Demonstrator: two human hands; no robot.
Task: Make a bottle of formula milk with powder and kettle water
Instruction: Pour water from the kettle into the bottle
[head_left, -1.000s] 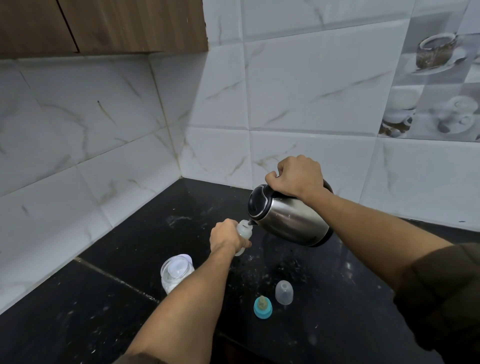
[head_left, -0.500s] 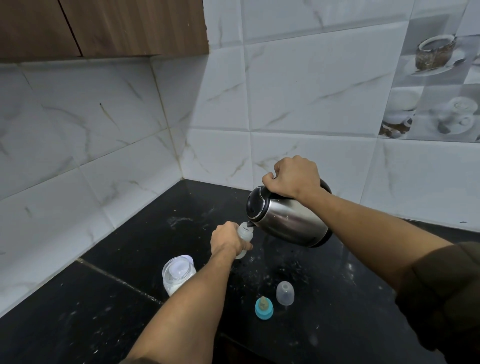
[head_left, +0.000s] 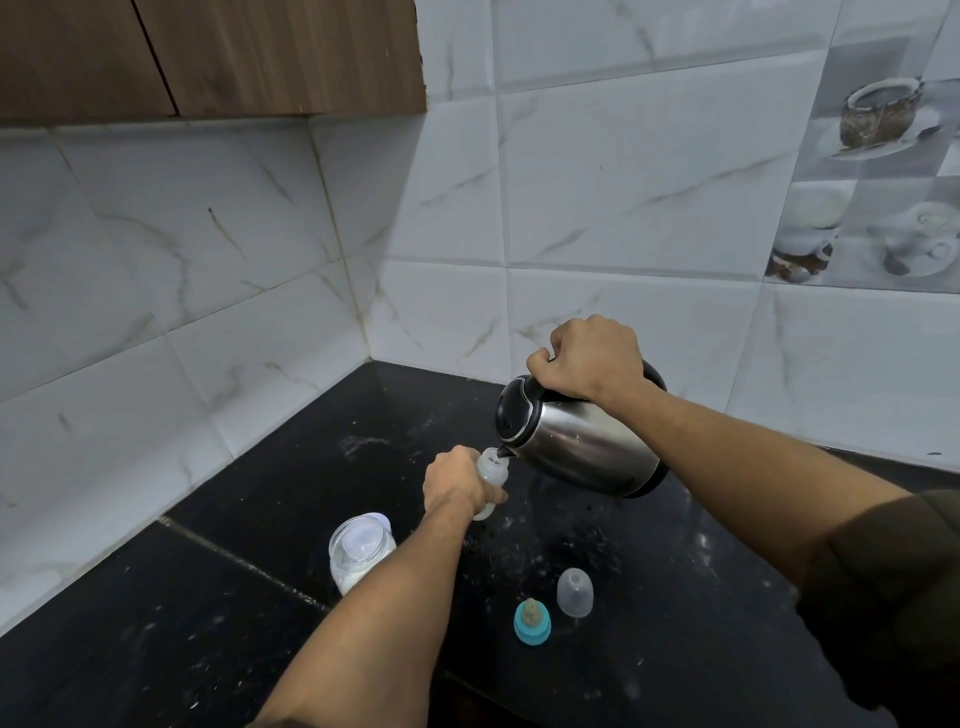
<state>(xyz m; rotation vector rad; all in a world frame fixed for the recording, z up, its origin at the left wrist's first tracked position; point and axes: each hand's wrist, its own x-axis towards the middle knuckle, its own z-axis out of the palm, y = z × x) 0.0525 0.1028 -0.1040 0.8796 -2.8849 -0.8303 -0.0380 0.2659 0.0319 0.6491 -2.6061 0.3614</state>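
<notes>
Both hands are occupied on my feed; the left hand (head_left: 457, 486) has its fingers curled round a small translucent bottle (head_left: 492, 467), holding it upright over the black counter (head_left: 208, 623) near the corner of the marble-tiled wall (head_left: 623, 208); I cannot tell whether the bottle's base rests on the counter. The right hand (head_left: 592, 358) is clenched round the handle of a steel kettle (head_left: 587, 441), tipped leftward so its spout sits at the bottle's open mouth; whether water is running I cannot make out. A clear jar of white powder (head_left: 361, 553) stands just left of the left forearm; nearer me a blue teat ring (head_left: 532, 623) and a clear dome cap (head_left: 575, 592) stand side by side, apart from the bottle; a wooden cabinet (head_left: 234, 52) hangs at upper left.
</notes>
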